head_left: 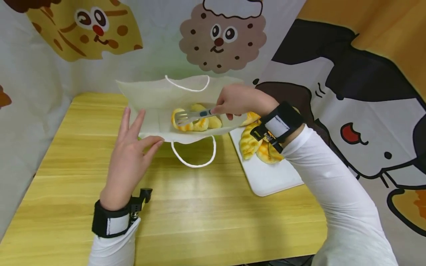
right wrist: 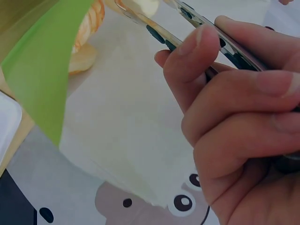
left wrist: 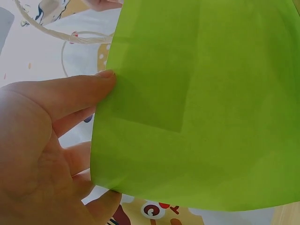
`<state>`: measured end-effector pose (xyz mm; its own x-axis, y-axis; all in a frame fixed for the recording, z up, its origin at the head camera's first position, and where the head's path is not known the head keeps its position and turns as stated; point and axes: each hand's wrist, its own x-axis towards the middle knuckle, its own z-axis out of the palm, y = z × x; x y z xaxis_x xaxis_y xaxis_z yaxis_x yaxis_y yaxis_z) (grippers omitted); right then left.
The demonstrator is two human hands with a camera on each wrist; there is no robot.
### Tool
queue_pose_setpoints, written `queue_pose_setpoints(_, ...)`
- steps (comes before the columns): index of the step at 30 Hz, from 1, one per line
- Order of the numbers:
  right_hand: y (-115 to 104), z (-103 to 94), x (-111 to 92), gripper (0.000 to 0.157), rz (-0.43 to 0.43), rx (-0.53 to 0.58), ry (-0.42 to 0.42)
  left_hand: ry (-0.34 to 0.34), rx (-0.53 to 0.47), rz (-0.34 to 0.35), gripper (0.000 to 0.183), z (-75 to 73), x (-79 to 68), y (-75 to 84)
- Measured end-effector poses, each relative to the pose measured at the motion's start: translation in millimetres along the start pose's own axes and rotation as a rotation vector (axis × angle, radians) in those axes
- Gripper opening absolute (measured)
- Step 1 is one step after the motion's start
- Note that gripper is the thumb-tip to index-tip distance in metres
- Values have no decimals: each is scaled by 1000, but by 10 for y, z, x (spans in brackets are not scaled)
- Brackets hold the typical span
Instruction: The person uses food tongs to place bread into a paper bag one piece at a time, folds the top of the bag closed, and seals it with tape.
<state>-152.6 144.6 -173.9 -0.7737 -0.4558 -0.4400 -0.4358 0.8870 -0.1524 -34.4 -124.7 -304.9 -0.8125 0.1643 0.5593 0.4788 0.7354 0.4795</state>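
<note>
A paper bag [head_left: 149,98], white inside and green outside, stands with its mouth toward me. My left hand [head_left: 129,153] pinches its near rim between thumb and fingers; the left wrist view shows the thumb on the green side [left wrist: 197,117]. Over the bag's right end, my right hand [head_left: 244,99] grips a pair of tongs [head_left: 186,117]. The tongs' slotted head is inside the bag, over several golden bread rolls [head_left: 214,122]. Whether the tongs pinch a roll I cannot tell. In the right wrist view, curled fingers [right wrist: 225,103] hold the tongs' arms [right wrist: 161,35].
A white tray [head_left: 266,181] with several baked pastries [head_left: 249,142] lies right of the bag, partly under my right wrist. White rope handles [head_left: 196,165] hang from the bag's rims. The wooden table [head_left: 199,221] meets a cartoon-printed cloth [head_left: 159,44] behind and at right.
</note>
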Motion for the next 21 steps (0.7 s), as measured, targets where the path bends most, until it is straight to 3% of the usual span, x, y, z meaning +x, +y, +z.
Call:
queue_pose_setpoints(5,-27,38,80,36,3,16,-42,4,-3,2,11,-4,2,-4)
queue_pose_setpoints(13,-28,90,120,35,42,43,-33,2,0,3,10,1,-5,2)
queue_pose_setpoints(21,37,34,19,37,102,87,54,6,2,7,11,4,-6,-10)
